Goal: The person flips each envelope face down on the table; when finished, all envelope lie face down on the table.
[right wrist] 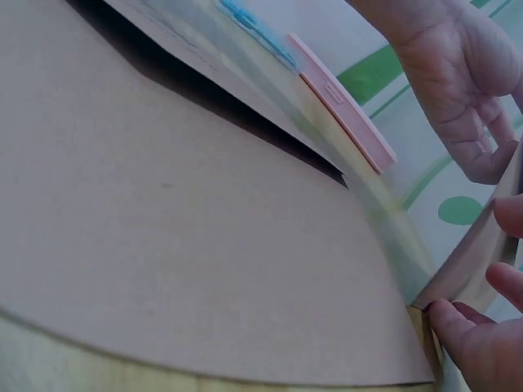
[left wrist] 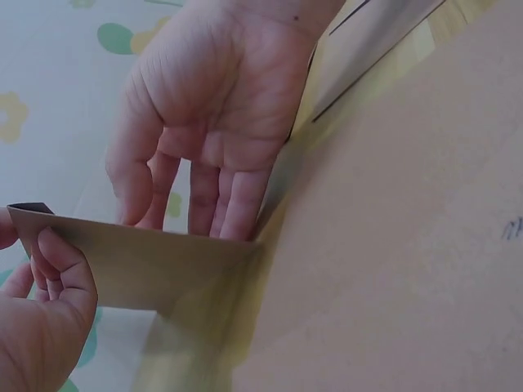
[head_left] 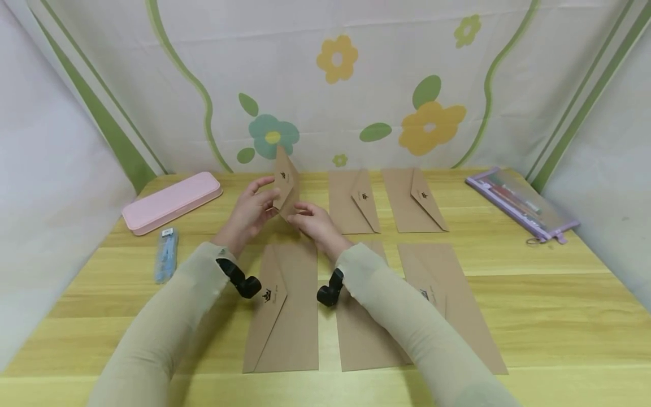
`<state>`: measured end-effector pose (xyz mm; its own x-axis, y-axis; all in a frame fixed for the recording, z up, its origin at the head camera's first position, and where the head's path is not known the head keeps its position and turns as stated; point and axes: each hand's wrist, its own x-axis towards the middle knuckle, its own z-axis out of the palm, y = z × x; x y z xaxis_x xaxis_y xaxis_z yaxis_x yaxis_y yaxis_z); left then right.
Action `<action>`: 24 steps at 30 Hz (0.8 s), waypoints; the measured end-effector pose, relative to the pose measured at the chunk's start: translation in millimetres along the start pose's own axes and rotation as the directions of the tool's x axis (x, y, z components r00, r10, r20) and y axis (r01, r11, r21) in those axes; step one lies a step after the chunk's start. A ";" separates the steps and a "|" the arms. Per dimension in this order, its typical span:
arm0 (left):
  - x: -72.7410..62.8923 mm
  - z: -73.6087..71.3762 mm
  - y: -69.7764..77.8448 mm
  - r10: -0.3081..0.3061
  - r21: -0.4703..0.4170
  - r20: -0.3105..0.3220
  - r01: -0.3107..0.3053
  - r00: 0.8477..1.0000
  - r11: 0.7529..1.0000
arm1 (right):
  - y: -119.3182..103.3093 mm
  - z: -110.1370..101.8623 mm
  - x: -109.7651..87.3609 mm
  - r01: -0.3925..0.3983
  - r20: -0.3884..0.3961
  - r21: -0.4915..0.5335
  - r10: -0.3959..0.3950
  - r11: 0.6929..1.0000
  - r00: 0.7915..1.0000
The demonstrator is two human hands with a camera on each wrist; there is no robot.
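Observation:
A brown paper envelope (head_left: 285, 183) with a crown print on its flap is held up, tilted, above the back of the table. My left hand (head_left: 252, 212) grips its left side, thumb and fingers around the edge; the left wrist view shows these fingers (left wrist: 61, 273) curled at one end of the envelope (left wrist: 163, 265). Lower down, my right hand (head_left: 320, 226) pinches the bottom right edge. The right wrist view shows that hand's fingertips (right wrist: 449, 318) at the envelope's corner. Below the hands lies another brown envelope (head_left: 290, 316), flat on the table.
Two envelopes (head_left: 346, 198) (head_left: 402, 203) lie at the back right, two more (head_left: 363, 339) (head_left: 463, 294) partly under my right arm. A pink case (head_left: 173, 200) and a blue packet (head_left: 166, 254) sit left; a purple-edged zip pouch (head_left: 519, 203) lies right. A flowered cloth (head_left: 305, 85) hangs behind.

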<state>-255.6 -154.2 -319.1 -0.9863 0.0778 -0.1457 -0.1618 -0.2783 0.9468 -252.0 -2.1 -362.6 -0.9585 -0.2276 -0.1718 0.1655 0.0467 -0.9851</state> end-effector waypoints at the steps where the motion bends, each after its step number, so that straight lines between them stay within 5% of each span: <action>1: 0.1 1.0 0.1 0.002 0.005 -0.001 -0.002 1.000 1.000 | 0.3 0.6 0.2 -0.001 0.004 0.023 0.001 1.000 1.000; 19: 2.5 12.8 -1.6 0.003 0.089 -0.024 -0.001 1.000 0.996 | -16.1 7.6 -13.8 0.191 -0.039 0.154 -0.187 0.969 0.982; 24: 2.3 15.4 -4.3 0.000 0.076 0.007 0.000 1.000 0.997 | -17.0 6.6 -16.6 0.260 -0.025 0.040 -0.259 0.965 0.965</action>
<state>-256.6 -138.0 -319.1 -0.9859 0.0848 -0.1440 -0.1587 -0.2045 0.9659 -237.4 -5.6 -343.0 -0.9742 -0.2071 0.0899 -0.0806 -0.0528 -0.9953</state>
